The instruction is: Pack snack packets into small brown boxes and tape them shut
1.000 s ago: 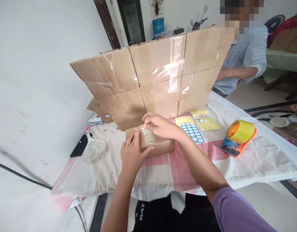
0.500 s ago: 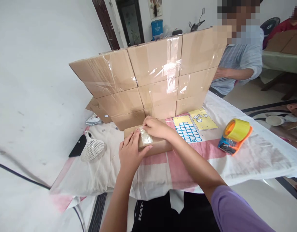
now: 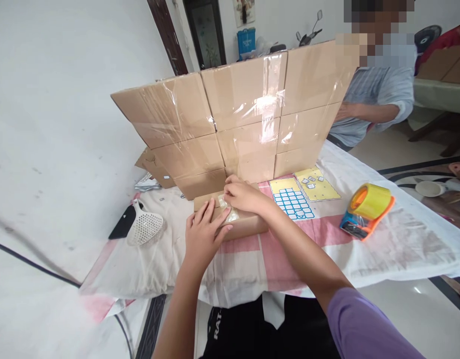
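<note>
A small closed cardboard box (image 3: pixel 248 229) lies on the table in front of me. A shiny clear strip of tape (image 3: pixel 232 215) runs across its top and over the near edge. My left hand (image 3: pixel 205 227) rests flat on the box's left part with the fingers apart, thumb and index finger beside the strip. The fingers of my right hand (image 3: pixel 241 194) are curled and pinched at the strip's upper end; the fingertips are partly hidden. Right of the box lie yellow sheets with stickers (image 3: pixel 293 202). Farther right is a tape dispenser (image 3: pixel 366 212) with a yellow roll.
A wall of taped cardboard boxes (image 3: pixel 248 114) stands right behind my hands. On the left lie a white perforated scoop (image 3: pixel 147 225), a black flat object (image 3: pixel 121 222) and an opened box (image 3: pixel 160 172). A person in a striped shirt (image 3: pixel 383 94) stands beyond the table's right side.
My left thumb and index finger have shifted right, onto the clear strip's edge. My right hand stays at its upper end. The whole view has shifted slightly.
</note>
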`<state>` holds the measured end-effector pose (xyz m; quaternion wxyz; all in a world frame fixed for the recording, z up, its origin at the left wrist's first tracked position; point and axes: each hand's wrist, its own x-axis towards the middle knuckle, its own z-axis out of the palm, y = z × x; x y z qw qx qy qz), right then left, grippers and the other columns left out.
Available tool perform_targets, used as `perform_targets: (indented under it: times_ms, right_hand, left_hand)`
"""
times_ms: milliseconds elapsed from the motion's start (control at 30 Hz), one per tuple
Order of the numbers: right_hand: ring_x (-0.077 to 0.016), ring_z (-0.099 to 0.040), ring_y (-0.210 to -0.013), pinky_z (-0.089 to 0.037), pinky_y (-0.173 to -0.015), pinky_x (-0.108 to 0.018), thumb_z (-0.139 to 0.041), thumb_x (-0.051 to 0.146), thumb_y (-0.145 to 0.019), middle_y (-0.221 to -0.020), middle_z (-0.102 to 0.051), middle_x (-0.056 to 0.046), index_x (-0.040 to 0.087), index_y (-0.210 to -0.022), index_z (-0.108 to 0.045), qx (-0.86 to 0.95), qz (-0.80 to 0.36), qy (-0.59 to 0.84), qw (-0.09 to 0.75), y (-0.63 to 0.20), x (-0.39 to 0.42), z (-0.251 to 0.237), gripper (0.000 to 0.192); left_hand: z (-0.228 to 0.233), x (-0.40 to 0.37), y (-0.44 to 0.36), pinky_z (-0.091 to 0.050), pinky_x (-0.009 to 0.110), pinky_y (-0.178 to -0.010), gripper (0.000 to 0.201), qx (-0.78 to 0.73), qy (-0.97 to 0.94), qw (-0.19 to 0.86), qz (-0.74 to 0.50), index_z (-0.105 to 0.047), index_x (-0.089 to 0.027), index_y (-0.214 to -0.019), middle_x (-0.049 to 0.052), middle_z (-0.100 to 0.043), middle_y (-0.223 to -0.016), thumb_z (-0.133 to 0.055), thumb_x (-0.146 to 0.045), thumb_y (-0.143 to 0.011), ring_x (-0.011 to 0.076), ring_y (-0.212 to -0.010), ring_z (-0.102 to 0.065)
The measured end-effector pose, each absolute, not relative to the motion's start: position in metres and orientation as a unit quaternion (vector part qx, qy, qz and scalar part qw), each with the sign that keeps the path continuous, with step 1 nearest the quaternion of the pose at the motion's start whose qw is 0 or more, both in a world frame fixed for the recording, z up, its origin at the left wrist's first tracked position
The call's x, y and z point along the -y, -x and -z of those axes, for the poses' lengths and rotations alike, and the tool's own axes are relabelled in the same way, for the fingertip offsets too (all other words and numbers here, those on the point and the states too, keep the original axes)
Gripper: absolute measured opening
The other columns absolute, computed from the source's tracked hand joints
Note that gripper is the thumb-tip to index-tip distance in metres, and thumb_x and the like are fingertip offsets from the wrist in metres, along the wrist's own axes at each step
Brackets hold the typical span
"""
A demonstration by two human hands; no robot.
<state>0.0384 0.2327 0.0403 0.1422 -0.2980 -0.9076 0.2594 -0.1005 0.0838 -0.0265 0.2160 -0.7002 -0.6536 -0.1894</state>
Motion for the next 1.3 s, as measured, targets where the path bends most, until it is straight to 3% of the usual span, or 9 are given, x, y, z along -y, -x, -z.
perform_targets:
  times_ms: [167, 300, 400, 467, 700, 800, 933, 1067, 1300]
  right_hand:
    - [-0.0404, -0.034, -0.149, -0.035, -0.116, -0.054, -0.059, 0.021, -0.095, -0.164, -0.027, -0.02, 0.015, -0.08, -0.063, 0.9, -0.265, 0.319, 0.133, -0.037, -0.234, -0.039, 0.017]
    - [-0.0415, -0.035, -0.147, -0.04, -0.114, -0.05, -0.069, 0.025, -0.091, -0.16, -0.03, -0.025, 0.011, -0.096, -0.065, 0.888, -0.252, 0.359, 0.136, -0.035, -0.237, -0.042, 0.015]
    - [-0.0456, -0.037, -0.142, -0.042, -0.11, -0.052, -0.087, 0.042, -0.075, -0.152, -0.037, -0.03, 0.005, -0.129, -0.055, 0.843, -0.227, 0.463, 0.154, -0.036, -0.244, -0.045, 0.072]
    - [-0.0466, -0.041, -0.139, -0.042, -0.108, -0.053, -0.088, 0.051, -0.07, -0.148, -0.043, -0.03, 0.005, -0.138, -0.049, 0.821, -0.228, 0.505, 0.14, -0.039, -0.249, -0.047, 0.091]
    - [-0.0327, -0.068, -0.102, -0.052, -0.086, -0.038, -0.082, 0.053, -0.075, -0.109, -0.072, -0.015, 0.014, -0.105, -0.068, 0.796, -0.345, 0.474, 0.152, -0.059, -0.259, -0.04, 0.051]
    - [-0.0263, -0.069, -0.105, -0.053, -0.085, -0.032, -0.074, 0.057, -0.083, -0.116, -0.072, -0.009, 0.018, -0.118, -0.066, 0.782, -0.384, 0.456, 0.183, -0.092, -0.252, -0.021, 0.053]
    - [-0.0286, -0.042, -0.146, -0.04, -0.115, -0.04, -0.07, 0.066, -0.083, -0.164, -0.034, -0.014, 0.023, -0.162, -0.022, 0.751, -0.529, 0.281, 0.278, -0.145, -0.211, 0.022, 0.103]
    - [-0.0371, -0.016, -0.157, -0.028, -0.123, -0.049, -0.091, 0.055, -0.059, -0.168, -0.011, -0.019, 0.023, -0.166, 0.004, 0.779, -0.475, 0.301, 0.278, -0.174, -0.151, 0.052, 0.147]
    - [-0.0417, -0.04, -0.144, -0.039, -0.117, -0.054, -0.081, 0.053, -0.063, -0.151, -0.038, -0.016, 0.026, -0.157, -0.03, 0.763, -0.347, 0.344, 0.424, -0.259, -0.065, 0.062, 0.111]
  left_hand:
    - [0.026, -0.087, 0.1, -0.039, 0.048, -0.102, 0.039, 0.657, 0.698, 0.214, 0.188, -0.066, -0.036, -0.136, 0.01, -0.049, -0.156, -0.055, -0.047, -0.1, 0.0307, -0.139, -0.052]
    - [0.026, -0.089, 0.1, -0.038, 0.047, -0.102, 0.038, 0.655, 0.7, 0.213, 0.189, -0.067, -0.035, -0.135, 0.009, -0.051, -0.154, -0.056, -0.047, -0.1, 0.03, -0.138, -0.053]
    - [0.026, -0.089, 0.099, -0.037, 0.045, -0.101, 0.037, 0.65, 0.701, 0.218, 0.196, -0.068, -0.033, -0.134, 0.007, -0.053, -0.153, -0.055, -0.044, -0.101, 0.029, -0.137, -0.055]
    - [0.027, -0.088, 0.098, -0.035, 0.044, -0.1, 0.035, 0.643, 0.704, 0.22, 0.206, -0.068, -0.033, -0.133, 0.005, -0.056, -0.151, -0.054, -0.041, -0.102, 0.0285, -0.136, -0.055]
    - [0.029, -0.085, 0.101, -0.032, 0.045, -0.102, 0.033, 0.594, 0.734, 0.226, 0.239, -0.066, -0.029, -0.133, 0.001, -0.065, -0.14, -0.053, -0.035, -0.103, 0.0325, -0.136, -0.055]
    - [0.028, -0.085, 0.107, -0.032, 0.044, -0.101, 0.033, 0.565, 0.75, 0.237, 0.251, -0.063, -0.028, -0.134, 0.001, -0.068, -0.137, -0.052, -0.035, -0.103, 0.0314, -0.133, -0.057]
    - [0.035, -0.084, 0.127, -0.033, 0.042, -0.104, 0.032, 0.495, 0.797, 0.224, 0.264, -0.062, -0.028, -0.133, 0.002, -0.07, -0.133, -0.053, -0.032, -0.102, 0.0258, -0.124, -0.062]
    - [0.044, -0.081, 0.136, -0.028, 0.047, -0.115, 0.032, 0.429, 0.827, 0.224, 0.286, -0.063, -0.023, -0.13, 0.006, -0.073, -0.126, -0.053, -0.022, -0.1, 0.026, -0.12, -0.062]
    - [0.056, -0.055, 0.086, -0.036, 0.051, -0.11, 0.053, 0.378, 0.826, 0.21, 0.361, -0.059, -0.027, -0.138, 0.012, -0.069, -0.128, -0.07, -0.016, -0.088, 0.0328, -0.123, -0.057]
